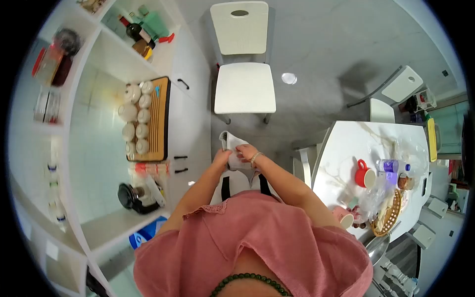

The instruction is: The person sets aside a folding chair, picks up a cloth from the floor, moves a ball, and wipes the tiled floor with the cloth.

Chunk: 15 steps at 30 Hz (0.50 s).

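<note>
A pale grey-white cloth (236,159) is held between my two hands in front of my waist, its folded upper end sticking up to the left. My left hand (222,157) is closed on the cloth's left edge. From the right, my right hand (246,152) pinches the same cloth, with a bracelet at its wrist. Just beyond the cloth stands a white chair (245,88) on the grey floor.
On the left, a white shelf unit (101,143) holds a tray (159,119) of white cups and a teapot. At right, a marble-patterned table (341,143) bears a red mug (365,177), bottles and a basket (387,220). Another chair (402,84) stands farther back.
</note>
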Each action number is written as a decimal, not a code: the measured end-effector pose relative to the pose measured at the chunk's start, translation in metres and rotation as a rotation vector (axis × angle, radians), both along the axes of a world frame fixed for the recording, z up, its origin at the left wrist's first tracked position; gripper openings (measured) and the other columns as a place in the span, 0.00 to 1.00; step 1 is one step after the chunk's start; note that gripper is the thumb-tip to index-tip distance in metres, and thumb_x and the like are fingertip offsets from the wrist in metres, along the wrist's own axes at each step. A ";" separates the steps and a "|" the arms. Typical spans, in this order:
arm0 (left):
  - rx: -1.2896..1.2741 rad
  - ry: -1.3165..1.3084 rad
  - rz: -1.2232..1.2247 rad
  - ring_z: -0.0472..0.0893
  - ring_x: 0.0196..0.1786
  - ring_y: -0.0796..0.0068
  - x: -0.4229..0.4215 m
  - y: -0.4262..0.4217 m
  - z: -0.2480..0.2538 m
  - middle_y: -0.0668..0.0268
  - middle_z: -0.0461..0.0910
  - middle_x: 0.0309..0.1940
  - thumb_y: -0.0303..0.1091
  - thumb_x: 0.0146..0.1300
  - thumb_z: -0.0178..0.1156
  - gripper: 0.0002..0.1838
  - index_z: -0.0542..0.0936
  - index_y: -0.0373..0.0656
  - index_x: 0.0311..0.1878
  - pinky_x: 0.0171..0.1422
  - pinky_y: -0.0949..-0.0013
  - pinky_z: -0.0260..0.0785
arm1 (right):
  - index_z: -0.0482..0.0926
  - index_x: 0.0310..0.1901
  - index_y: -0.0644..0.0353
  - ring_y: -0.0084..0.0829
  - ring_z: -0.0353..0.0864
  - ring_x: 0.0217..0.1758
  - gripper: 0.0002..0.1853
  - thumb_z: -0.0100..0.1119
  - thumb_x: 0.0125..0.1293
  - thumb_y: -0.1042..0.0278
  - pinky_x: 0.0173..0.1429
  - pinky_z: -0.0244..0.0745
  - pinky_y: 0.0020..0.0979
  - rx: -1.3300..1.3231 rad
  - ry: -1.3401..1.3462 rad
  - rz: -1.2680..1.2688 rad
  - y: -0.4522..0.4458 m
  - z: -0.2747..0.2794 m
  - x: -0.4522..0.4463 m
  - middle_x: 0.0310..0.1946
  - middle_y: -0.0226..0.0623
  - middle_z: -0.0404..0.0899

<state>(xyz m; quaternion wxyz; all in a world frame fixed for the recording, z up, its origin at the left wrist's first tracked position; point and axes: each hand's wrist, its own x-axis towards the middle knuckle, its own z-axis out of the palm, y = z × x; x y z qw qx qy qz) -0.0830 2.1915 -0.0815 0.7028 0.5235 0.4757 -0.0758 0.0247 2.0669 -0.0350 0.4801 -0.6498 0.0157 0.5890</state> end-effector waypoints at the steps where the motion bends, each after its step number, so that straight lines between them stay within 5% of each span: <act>1: -0.004 0.002 -0.006 0.79 0.55 0.57 0.004 0.020 -0.029 0.53 0.80 0.50 0.35 0.61 0.58 0.25 0.72 0.35 0.61 0.55 0.56 0.73 | 0.81 0.47 0.60 0.25 0.73 0.32 0.18 0.50 0.69 0.55 0.35 0.72 0.31 0.002 0.013 -0.026 0.009 -0.001 0.016 0.32 0.31 0.78; 3: -0.169 -0.013 0.193 0.80 0.50 0.55 0.015 0.056 -0.073 0.51 0.79 0.50 0.34 0.58 0.60 0.26 0.72 0.32 0.59 0.53 0.55 0.74 | 0.81 0.49 0.60 0.25 0.74 0.31 0.19 0.51 0.68 0.55 0.34 0.72 0.30 -0.001 -0.021 -0.021 0.022 -0.006 0.049 0.32 0.30 0.78; 5: -0.154 0.016 0.237 0.80 0.50 0.55 0.048 0.078 -0.048 0.51 0.79 0.49 0.34 0.58 0.60 0.25 0.73 0.32 0.58 0.53 0.55 0.74 | 0.81 0.51 0.60 0.25 0.74 0.29 0.20 0.52 0.67 0.55 0.33 0.72 0.30 0.003 -0.060 -0.023 0.038 -0.021 0.089 0.31 0.30 0.79; 7: -0.141 0.049 0.266 0.80 0.50 0.54 0.086 0.103 -0.011 0.51 0.79 0.49 0.34 0.57 0.60 0.24 0.74 0.33 0.56 0.53 0.55 0.74 | 0.78 0.55 0.58 0.27 0.79 0.43 0.21 0.55 0.67 0.54 0.41 0.76 0.30 -0.056 -0.133 0.060 0.042 -0.042 0.135 0.45 0.31 0.81; 9: -0.164 0.017 0.263 0.79 0.51 0.55 0.134 0.136 0.004 0.53 0.79 0.49 0.35 0.56 0.59 0.22 0.76 0.34 0.54 0.55 0.54 0.74 | 0.78 0.55 0.58 0.27 0.80 0.41 0.21 0.55 0.67 0.55 0.40 0.76 0.31 -0.121 -0.208 0.006 0.042 -0.105 0.179 0.42 0.31 0.82; 12: -0.312 0.016 0.260 0.78 0.52 0.57 0.176 0.215 -0.126 0.56 0.79 0.49 0.35 0.57 0.56 0.21 0.76 0.34 0.51 0.58 0.54 0.72 | 0.78 0.55 0.59 0.27 0.80 0.35 0.22 0.56 0.65 0.55 0.38 0.77 0.31 -0.278 -0.314 -0.078 0.040 -0.148 0.233 0.39 0.32 0.83; 15: -0.317 0.032 0.308 0.77 0.54 0.58 0.234 0.251 -0.134 0.58 0.79 0.49 0.37 0.57 0.53 0.20 0.76 0.36 0.50 0.61 0.53 0.69 | 0.78 0.56 0.63 0.31 0.83 0.42 0.24 0.56 0.64 0.54 0.44 0.79 0.34 -0.487 -0.359 -0.061 0.034 -0.188 0.277 0.44 0.39 0.84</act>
